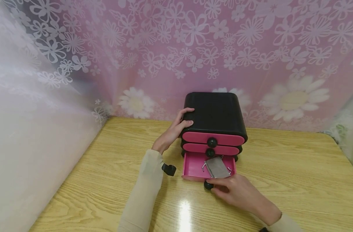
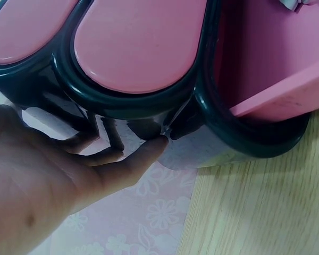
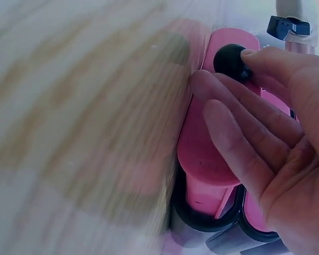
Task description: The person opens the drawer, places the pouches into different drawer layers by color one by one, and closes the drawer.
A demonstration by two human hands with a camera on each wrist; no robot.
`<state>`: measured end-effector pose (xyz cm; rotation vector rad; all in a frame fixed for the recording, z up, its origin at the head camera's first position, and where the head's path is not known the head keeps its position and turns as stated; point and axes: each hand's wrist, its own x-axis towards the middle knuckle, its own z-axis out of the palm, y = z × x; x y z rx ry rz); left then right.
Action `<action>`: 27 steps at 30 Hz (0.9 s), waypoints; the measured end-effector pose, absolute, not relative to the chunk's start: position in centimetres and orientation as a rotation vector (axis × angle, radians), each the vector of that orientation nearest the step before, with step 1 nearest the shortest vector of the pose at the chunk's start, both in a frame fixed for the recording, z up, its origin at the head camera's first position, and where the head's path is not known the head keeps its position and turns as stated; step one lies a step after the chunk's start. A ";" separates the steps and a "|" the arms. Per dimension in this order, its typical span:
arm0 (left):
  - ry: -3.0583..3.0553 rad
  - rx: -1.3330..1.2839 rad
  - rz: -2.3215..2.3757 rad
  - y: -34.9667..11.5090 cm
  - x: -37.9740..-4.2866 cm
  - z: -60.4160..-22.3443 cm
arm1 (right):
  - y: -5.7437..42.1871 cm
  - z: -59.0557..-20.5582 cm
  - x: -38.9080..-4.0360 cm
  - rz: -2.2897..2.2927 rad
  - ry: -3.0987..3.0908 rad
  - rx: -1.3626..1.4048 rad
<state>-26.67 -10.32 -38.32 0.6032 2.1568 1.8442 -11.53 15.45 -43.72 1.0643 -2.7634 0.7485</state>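
A small black drawer unit (image 1: 214, 111) with pink drawer fronts stands on the table. Its bottom drawer (image 1: 193, 166) is pulled out, and a grey drawstring pouch (image 1: 218, 168) lies inside toward the right. My right hand (image 1: 242, 194) pinches the round black knob (image 3: 228, 60) of that drawer between thumb and forefinger; the other fingers extend beside the pink front in the right wrist view. Against the unit's left side rests my left hand (image 1: 174, 131), its fingertips (image 2: 158, 144) touching the glossy black wall. The two upper drawers (image 1: 193, 138) are closed.
The unit stands on a wood-grain table (image 1: 106, 180), near its back edge. Behind hangs a pink flowered curtain (image 1: 164, 58), with a pale sheet (image 1: 34, 129) at the left. A black wrist device (image 1: 169, 169) sticks out beside my left sleeve.
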 end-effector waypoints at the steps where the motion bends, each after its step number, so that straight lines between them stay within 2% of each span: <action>1: 2.156 0.604 1.845 -10.3 -26.7 -38.3 | 15.4 -43.7 -11.6 0.743 -2.767 1.061; 27: 2.142 0.591 1.852 -10.4 -26.5 -38.1 | 14.2 -43.7 -11.5 0.696 -2.773 0.941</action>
